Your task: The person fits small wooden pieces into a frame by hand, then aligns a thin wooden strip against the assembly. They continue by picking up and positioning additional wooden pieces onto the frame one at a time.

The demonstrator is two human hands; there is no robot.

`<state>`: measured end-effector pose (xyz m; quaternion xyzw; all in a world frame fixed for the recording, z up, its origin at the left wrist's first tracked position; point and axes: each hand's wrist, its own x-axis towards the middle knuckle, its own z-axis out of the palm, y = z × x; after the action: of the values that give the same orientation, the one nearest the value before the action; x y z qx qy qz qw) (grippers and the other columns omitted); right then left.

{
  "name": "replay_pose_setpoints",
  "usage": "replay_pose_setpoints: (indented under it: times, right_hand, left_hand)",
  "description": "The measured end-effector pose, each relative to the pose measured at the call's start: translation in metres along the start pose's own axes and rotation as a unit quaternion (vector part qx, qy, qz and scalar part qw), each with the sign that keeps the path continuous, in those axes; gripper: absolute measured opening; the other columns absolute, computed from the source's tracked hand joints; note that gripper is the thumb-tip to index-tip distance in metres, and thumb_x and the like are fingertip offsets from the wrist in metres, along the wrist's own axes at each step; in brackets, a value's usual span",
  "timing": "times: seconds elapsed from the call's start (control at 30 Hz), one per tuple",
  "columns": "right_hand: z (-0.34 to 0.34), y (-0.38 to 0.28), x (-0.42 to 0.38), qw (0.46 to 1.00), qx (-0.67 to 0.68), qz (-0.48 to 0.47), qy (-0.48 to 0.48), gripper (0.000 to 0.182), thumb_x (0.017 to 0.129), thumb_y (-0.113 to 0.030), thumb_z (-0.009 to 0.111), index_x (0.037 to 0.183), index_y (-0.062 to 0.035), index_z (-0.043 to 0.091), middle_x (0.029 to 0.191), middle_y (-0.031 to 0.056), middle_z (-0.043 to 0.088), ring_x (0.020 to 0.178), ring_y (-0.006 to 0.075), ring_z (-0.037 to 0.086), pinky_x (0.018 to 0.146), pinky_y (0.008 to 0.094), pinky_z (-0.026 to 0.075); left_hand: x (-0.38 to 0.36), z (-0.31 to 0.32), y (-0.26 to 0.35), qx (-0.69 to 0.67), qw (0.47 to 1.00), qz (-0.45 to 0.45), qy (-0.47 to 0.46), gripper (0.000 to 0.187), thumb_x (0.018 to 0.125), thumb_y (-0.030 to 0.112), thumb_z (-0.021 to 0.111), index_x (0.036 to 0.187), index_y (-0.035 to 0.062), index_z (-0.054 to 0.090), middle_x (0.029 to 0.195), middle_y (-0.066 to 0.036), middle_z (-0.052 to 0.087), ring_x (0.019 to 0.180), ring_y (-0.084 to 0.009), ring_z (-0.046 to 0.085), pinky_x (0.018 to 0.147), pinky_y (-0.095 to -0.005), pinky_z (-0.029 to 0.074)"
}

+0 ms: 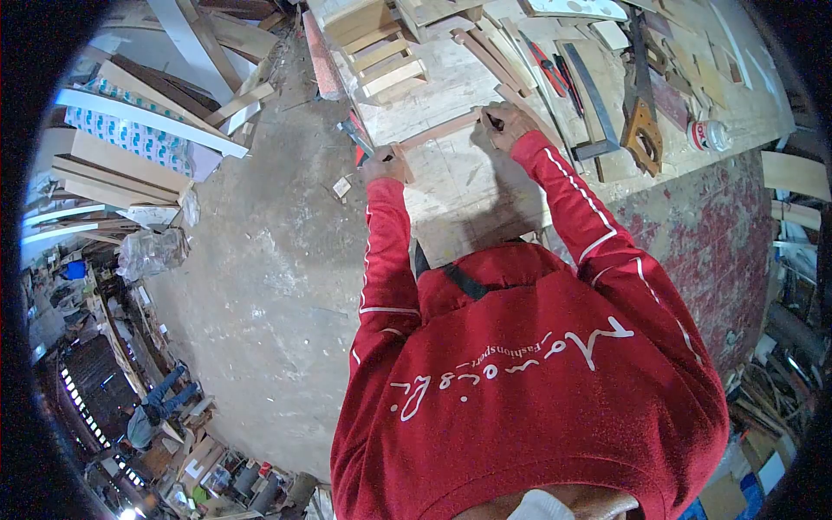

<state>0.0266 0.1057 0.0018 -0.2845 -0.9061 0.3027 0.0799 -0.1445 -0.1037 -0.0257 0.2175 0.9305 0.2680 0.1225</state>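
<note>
A thin brown wooden strip (440, 129) lies across the pale wooden workbench (459, 195), slanting up to the right. My left hand (384, 164) is closed at its left end, by the bench's left edge. At the other end, my right hand (510, 126) has its fingers curled in a pinch on the strip. Just beyond my left hand is a tool with a metal head and red part (354, 134). Several narrow wood strips (494, 61) lie beyond my right hand. My fingertips are partly hidden.
To the right lie a try square (598, 108), a wooden-handled handsaw (642, 134), a red-handled tool (551, 71) and a white jar (708, 136). A slatted wooden piece (386, 65) sits at the back left. Boards (130, 169) are piled left; a person (156, 412) is at lower left.
</note>
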Motion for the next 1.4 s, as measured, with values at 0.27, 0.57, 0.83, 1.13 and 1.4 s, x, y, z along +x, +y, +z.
replay_pose_setpoints:
  times: [0.27, 0.57, 0.83, 1.13, 1.4]
  right_hand:
    - [-0.001, -0.002, 0.000, 1.000, 0.018, 0.012, 0.003, 0.025, 0.076, -0.027, 0.057, 0.094, -0.0100, 0.063, 0.089, 0.0149, 0.060, 0.082, 0.0323, 0.057, 0.072, 0.0402, 0.046]
    - [-0.010, 0.006, -0.027, 0.989, 0.083, 0.075, 0.102, 0.029, 0.074, -0.027, 0.059, 0.096, -0.0069, 0.058, 0.084, 0.0154, 0.062, 0.079, 0.0322, 0.060, 0.070, 0.0387, 0.047]
    - [0.013, 0.038, -0.093, 0.990, 0.057, 0.099, 0.088, 0.019, 0.077, -0.021, 0.064, 0.077, -0.0030, 0.059, 0.059, 0.0086, 0.058, 0.051, 0.0154, 0.051, 0.052, 0.0287, 0.042]
    - [0.031, 0.046, -0.107, 0.977, 0.176, 0.079, 0.090, 0.010, 0.078, -0.011, 0.060, 0.079, -0.0007, 0.059, 0.066, 0.0075, 0.061, 0.058, 0.0130, 0.056, 0.055, 0.0263, 0.044]
    - [0.009, 0.030, -0.107, 0.982, 0.118, 0.117, 0.088, 0.016, 0.075, -0.019, 0.061, 0.078, -0.0030, 0.059, 0.063, 0.0124, 0.058, 0.057, 0.0209, 0.056, 0.055, 0.0313, 0.045]
  left_hand:
    - [0.000, 0.001, 0.001, -0.036, 0.999, 0.007, 0.012, 0.015, 0.077, 0.026, 0.057, 0.082, 0.0159, 0.067, 0.076, -0.011, 0.064, 0.075, -0.0267, 0.062, 0.064, -0.0348, 0.047]
    - [-0.007, 0.005, -0.040, -0.110, 0.989, 0.066, 0.076, 0.015, 0.068, 0.019, 0.061, 0.078, 0.0089, 0.065, 0.072, -0.015, 0.062, 0.066, -0.0273, 0.062, 0.061, -0.0351, 0.048]
    - [-0.058, -0.006, -0.043, -0.206, 0.973, -0.019, 0.099, 0.013, 0.068, 0.009, 0.058, 0.077, 0.0044, 0.064, 0.073, -0.013, 0.063, 0.067, -0.0256, 0.062, 0.062, -0.0325, 0.048]
    - [-0.097, 0.001, -0.026, -0.095, 0.986, 0.027, 0.132, 0.018, 0.068, 0.005, 0.054, 0.085, 0.0046, 0.059, 0.070, -0.017, 0.060, 0.062, -0.0308, 0.060, 0.057, -0.0374, 0.047]
    - [-0.116, -0.005, 0.000, -0.114, 0.984, 0.059, 0.125, 0.029, 0.069, 0.000, 0.053, 0.098, 0.0036, 0.056, 0.073, -0.015, 0.057, 0.062, -0.0265, 0.058, 0.057, -0.0344, 0.047]
